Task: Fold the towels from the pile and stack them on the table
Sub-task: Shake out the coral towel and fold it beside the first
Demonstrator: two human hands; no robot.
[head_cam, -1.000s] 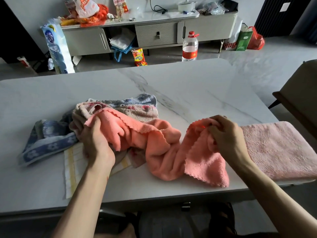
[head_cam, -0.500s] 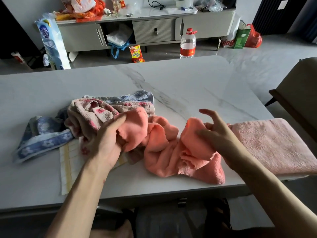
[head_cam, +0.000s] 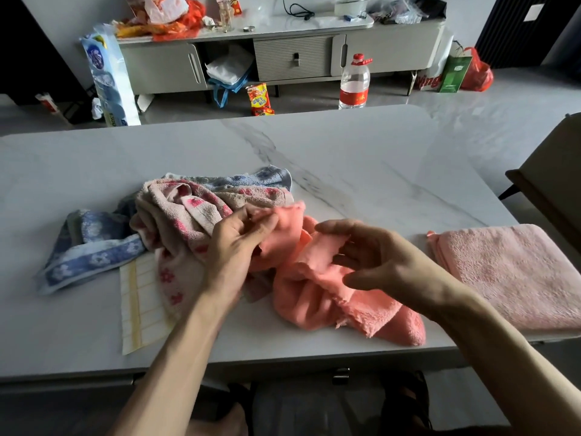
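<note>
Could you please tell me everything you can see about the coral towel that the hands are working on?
The coral towel looks like soft fleecy cloth with a scalloped edge. It lies crumpled and unfolded near the table's front edge, between the pile and the folded pink towel. The left hand pinches its upper corner; the right hand, fingers loosely spread, touches its middle. Its left part rests against the pile's floral towel.
</note>
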